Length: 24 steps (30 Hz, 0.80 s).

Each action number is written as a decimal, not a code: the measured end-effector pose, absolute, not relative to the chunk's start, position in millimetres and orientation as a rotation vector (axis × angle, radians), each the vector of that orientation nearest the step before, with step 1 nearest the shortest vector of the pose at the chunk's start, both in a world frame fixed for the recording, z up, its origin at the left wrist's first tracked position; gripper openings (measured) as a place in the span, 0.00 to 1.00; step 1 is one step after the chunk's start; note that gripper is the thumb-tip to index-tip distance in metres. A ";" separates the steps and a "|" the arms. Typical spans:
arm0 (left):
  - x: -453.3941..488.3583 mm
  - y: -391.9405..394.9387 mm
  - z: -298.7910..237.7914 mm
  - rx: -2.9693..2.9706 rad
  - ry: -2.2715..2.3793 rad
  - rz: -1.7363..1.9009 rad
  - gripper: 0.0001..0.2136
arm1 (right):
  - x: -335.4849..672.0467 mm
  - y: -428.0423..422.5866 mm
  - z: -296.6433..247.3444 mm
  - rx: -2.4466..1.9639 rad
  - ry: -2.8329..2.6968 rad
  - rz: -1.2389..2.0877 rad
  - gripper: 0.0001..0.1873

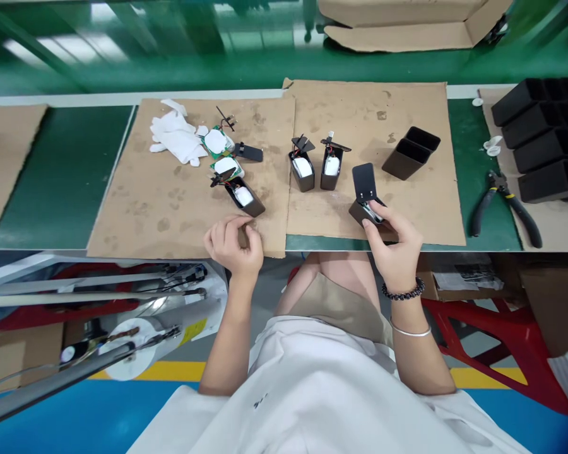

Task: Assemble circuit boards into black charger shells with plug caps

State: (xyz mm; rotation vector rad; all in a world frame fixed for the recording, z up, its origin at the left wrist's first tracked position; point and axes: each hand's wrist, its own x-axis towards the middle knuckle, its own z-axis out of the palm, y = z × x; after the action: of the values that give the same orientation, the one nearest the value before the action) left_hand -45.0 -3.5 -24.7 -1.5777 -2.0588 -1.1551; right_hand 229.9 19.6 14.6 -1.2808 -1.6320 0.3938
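My right hand [397, 243] grips a small black plastic case [358, 213] by its right end near the table's front edge. Its black lid plate [364, 181] stands raised, and something pale shows inside the opening. On the left, my left hand [234, 244] is loosely curled, with nothing visible in its fingers. Its index fingertip lies close to another black case [254, 205] holding a white block and wires; I cannot tell whether they touch. Between the hands, two more black cases [304, 181] [330, 178] stand upright with white blocks, wires and loose black plates on top.
White gloves [175, 133], green-edged circuit boards with white pads [216, 142] and a black plate [249, 152] lie on the left cardboard [137, 208]. Rightward are two joined black cases [402, 161], pliers [499, 189] and rows of black cases [549, 180]. A cardboard box [407, 38] lies behind.
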 end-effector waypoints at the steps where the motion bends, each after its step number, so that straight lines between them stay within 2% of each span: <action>1: -45.0 -3.4 -24.7 -1.580 -2.053 -1.160 0.09 | 229.8 19.8 14.6 -1.280 -1.650 0.382 0.14; 7: -46.5 -3.2 -26.5 -1.588 -2.064 -1.144 0.09 | 230.4 21.2 6.3 -1.260 -1.691 0.175 0.18; 12: -46.8 -3.2 -28.0 -1.602 -2.064 -1.183 0.09 | 233.3 21.1 5.9 -1.270 -1.764 0.062 0.11; 18: -47.6 -3.8 -27.9 -1.649 -2.039 -1.208 0.08 | 236.1 10.6 22.0 -1.210 -1.647 -0.050 0.09; 20: -47.6 -3.9 -27.7 -1.638 -2.052 -1.188 0.09 | 237.3 8.5 21.5 -1.227 -1.571 0.075 0.07; 24: -46.7 -3.9 -27.2 -1.621 -2.104 -1.156 0.10 | 242.0 13.7 14.6 -1.238 -1.402 0.614 0.06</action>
State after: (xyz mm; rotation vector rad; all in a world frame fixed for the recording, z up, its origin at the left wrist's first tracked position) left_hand -46.7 -3.9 -27.2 -1.6215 -2.1037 -1.1559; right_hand 242.0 13.7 14.6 -1.2380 -1.4024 0.6143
